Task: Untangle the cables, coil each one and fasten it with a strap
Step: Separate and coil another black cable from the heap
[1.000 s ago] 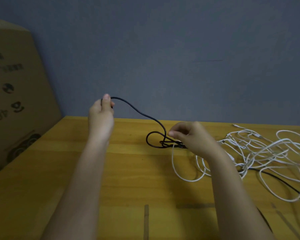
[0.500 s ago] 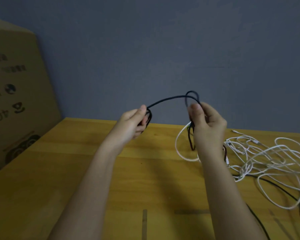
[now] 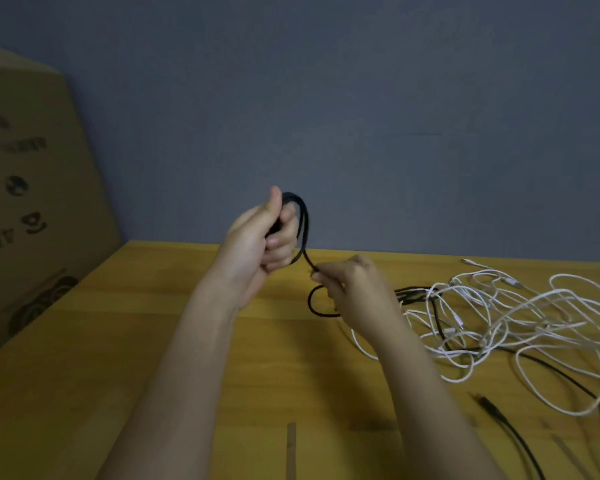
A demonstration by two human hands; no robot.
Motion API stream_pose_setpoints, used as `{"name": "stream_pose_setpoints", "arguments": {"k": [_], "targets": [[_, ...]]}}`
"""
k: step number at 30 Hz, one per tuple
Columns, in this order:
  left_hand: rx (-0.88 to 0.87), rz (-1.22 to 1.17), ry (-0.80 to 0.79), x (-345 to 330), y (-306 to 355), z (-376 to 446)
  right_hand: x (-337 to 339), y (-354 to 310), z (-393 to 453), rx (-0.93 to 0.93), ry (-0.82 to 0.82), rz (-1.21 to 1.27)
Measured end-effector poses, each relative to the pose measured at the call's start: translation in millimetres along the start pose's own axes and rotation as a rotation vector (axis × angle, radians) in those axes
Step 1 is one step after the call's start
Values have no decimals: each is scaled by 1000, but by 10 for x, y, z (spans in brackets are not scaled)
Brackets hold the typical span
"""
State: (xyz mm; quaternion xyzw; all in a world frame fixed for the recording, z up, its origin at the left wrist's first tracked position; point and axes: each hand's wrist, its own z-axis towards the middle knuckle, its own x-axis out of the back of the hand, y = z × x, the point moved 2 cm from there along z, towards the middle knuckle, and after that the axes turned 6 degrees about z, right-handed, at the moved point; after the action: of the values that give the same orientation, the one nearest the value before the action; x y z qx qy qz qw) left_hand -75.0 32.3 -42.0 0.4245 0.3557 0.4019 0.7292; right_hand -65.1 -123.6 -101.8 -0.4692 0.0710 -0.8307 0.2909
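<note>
cardboard box [image 3: 32, 202], upside-down "400", other print blurred

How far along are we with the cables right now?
Early. Nothing looks finished: no coiled, strapped cable is in view. In hand: the left hand grips a few loops of the black cable, and the right hand pinches its next stretch. Left: the black cable's tail still runs into the white cable tangle on the table. No strap is visible.
</note>
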Motion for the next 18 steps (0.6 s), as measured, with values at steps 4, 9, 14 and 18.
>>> {"name": "stream_pose_setpoints", "arguments": {"k": [4,9,14,18], "targets": [[-49,66,156,24,-143,74,-93,-171,-26,68,-244,27],[-59,578,232,-2,-357,105,-114,-225,-65,-82,-451,244],[0,982,114,73,-465,66,-17,-183,-45,-256,-501,496],[152,1138,-8,84,-510,58,-5,-54,-74,-386,-447,556]]}}
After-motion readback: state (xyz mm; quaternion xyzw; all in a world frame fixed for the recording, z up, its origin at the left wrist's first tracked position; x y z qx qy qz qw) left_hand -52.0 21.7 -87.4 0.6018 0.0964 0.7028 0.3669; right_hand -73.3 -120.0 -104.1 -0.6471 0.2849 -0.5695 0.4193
